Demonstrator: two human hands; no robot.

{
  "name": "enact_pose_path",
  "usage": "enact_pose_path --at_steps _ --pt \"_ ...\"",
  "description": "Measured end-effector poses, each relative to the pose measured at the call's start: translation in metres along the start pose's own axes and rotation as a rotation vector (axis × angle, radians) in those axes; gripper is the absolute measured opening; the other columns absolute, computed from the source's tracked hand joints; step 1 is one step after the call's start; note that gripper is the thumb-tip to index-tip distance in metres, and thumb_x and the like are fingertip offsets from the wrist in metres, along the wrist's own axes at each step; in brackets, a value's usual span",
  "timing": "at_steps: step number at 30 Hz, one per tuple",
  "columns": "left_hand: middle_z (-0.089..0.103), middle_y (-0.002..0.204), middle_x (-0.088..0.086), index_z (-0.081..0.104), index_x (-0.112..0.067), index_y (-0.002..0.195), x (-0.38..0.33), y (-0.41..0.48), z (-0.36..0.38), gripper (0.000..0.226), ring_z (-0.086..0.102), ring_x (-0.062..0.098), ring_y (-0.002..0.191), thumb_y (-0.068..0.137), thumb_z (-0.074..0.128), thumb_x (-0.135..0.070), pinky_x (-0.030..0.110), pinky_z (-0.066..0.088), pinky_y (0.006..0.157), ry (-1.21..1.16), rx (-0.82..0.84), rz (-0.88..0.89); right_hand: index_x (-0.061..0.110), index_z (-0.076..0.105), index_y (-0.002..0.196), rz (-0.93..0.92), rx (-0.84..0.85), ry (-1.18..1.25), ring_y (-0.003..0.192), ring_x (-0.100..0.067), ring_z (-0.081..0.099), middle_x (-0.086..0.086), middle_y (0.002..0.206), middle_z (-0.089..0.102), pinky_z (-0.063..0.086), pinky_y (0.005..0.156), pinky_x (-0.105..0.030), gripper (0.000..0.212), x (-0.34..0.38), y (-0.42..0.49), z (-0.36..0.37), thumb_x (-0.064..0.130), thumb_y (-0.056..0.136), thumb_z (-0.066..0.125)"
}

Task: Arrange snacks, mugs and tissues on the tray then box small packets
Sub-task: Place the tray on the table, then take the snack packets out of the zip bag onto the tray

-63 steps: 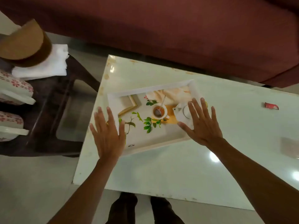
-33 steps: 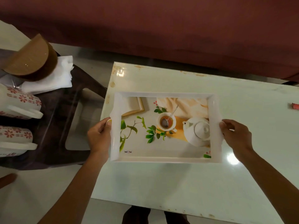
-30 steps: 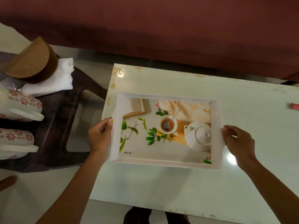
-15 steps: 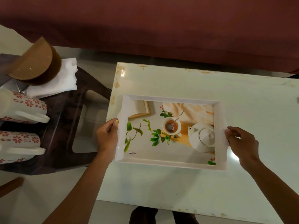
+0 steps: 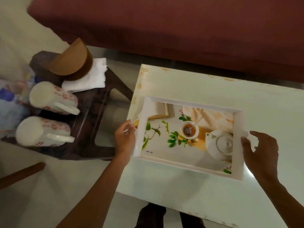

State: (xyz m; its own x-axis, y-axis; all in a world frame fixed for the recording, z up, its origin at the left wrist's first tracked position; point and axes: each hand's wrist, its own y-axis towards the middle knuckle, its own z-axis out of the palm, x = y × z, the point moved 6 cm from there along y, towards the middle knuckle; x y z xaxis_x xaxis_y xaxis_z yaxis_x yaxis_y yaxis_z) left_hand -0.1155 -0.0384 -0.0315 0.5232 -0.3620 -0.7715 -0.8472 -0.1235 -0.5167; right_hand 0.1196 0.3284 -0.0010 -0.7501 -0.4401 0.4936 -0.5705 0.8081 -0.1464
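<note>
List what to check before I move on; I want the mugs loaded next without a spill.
Tray flat on table: ok.
Tray floor bare: ok, only its print.
Left hand free: not ok, grips tray's left rim.
Right hand free: ok, open at right rim.
Mugs upright: not ok, both lie sideways on stool.
Tissues liftable: not ok, brown box sits on them.

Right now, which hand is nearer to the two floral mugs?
Left. The left hand is at the tray's left rim, the side facing the mugs; the right hand is at its right rim, the whole tray between.
</note>
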Motion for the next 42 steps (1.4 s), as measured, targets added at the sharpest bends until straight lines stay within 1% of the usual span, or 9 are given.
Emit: enact_pose_path --at_steps 5,7,11,18,23,27,33,39,42 --pt "0.070 0.111 0.004 0.067 -0.016 0.120 -0.010 -0.042 -0.035 0.024 0.066 0.021 0.109 0.100 0.057 -0.025 0.044 0.053 0.100 -0.037 -0.067 -0.008 0.010 0.054 0.125 -0.111 0.089 0.080 0.125 -0.031 0.038 -0.017 0.132 0.050 0.041 0.099 -0.044 0.038 0.057 -0.008 0.000 0.019 0.089 0.065" --pt "0.071 0.113 0.001 0.068 -0.020 0.119 -0.019 -0.063 -0.048 0.023 0.066 0.016 0.108 0.100 0.056 -0.027 0.040 0.055 0.098 -0.017 -0.049 0.032 0.009 0.056 0.124 -0.179 0.132 0.092 0.124 -0.031 0.040 -0.017 0.130 0.051 0.039 0.100 -0.041 0.039 0.084 -0.011 0.000 0.016 0.087 0.067" --pt "0.070 0.112 -0.011 0.067 -0.037 0.109 -0.043 -0.110 -0.083 0.017 0.068 0.000 0.099 0.099 0.058 -0.026 0.014 0.056 0.077 0.018 -0.011 0.124 0.008 0.056 0.124 -0.291 0.219 0.156 0.125 -0.030 0.042 -0.016 0.129 0.051 0.046 0.096 -0.056 0.039 0.143 -0.024 -0.007 0.016 0.087 0.067" --pt "0.070 0.113 -0.022 0.067 -0.046 0.109 -0.115 -0.165 -0.164 0.019 0.066 -0.001 0.106 0.093 0.056 -0.047 0.021 0.055 0.085 0.078 -0.158 0.336 0.012 0.054 0.127 -0.487 0.285 0.229 0.122 -0.025 0.046 -0.011 0.134 0.046 0.047 0.100 -0.049 0.038 0.267 -0.052 -0.022 0.024 0.092 0.060" --pt "0.068 0.111 -0.016 0.069 -0.022 0.114 -0.172 -0.164 -0.235 0.021 0.063 -0.008 0.103 0.096 0.059 -0.026 0.003 0.048 0.081 0.277 -0.375 0.612 0.019 0.052 0.131 -0.619 0.316 0.220 0.127 -0.020 0.044 -0.005 0.142 0.041 0.047 0.102 -0.045 0.042 0.370 -0.085 -0.016 0.033 0.092 0.059" --pt "0.068 0.118 0.017 0.065 0.002 0.120 -0.207 -0.129 -0.280 0.032 0.061 0.017 0.113 0.093 0.068 -0.014 -0.005 0.040 0.084 0.538 -0.560 0.767 0.020 0.051 0.131 -0.772 0.309 0.208 0.127 -0.016 0.042 -0.002 0.141 0.040 0.039 0.094 -0.021 0.043 0.449 -0.124 -0.005 0.034 0.092 0.060" --pt "0.065 0.123 0.022 0.060 0.001 0.129 -0.218 -0.050 -0.318 0.057 0.062 0.032 0.112 0.086 0.074 -0.033 0.026 0.044 0.085 0.683 -0.456 0.635 0.018 0.043 0.139 -0.867 0.354 0.148 0.134 -0.020 0.036 -0.003 0.146 0.035 0.043 0.103 -0.035 0.053 0.544 -0.175 0.035 0.037 0.092 0.059" --pt "0.074 0.104 0.006 0.067 -0.011 0.121 -0.206 -0.004 -0.330 0.042 0.070 0.020 0.090 0.090 0.070 -0.039 0.026 0.054 0.072 0.556 -0.365 0.576 0.021 0.035 0.144 -0.800 0.441 0.153 0.132 -0.009 0.031 0.003 0.147 0.032 0.024 0.085 0.003 0.059 0.585 -0.202 0.085 0.044 0.093 0.055" --pt "0.077 0.100 0.002 0.073 -0.013 0.114 -0.202 0.010 -0.341 0.027 0.072 0.015 0.082 0.094 0.066 -0.030 0.031 0.062 0.072 0.367 -0.353 0.545 0.023 0.039 0.143 -0.678 0.513 0.313 0.128 -0.005 0.041 0.007 0.142 0.040 0.042 0.097 -0.010 0.054 0.589 -0.209 0.102 0.040 0.094 0.055"
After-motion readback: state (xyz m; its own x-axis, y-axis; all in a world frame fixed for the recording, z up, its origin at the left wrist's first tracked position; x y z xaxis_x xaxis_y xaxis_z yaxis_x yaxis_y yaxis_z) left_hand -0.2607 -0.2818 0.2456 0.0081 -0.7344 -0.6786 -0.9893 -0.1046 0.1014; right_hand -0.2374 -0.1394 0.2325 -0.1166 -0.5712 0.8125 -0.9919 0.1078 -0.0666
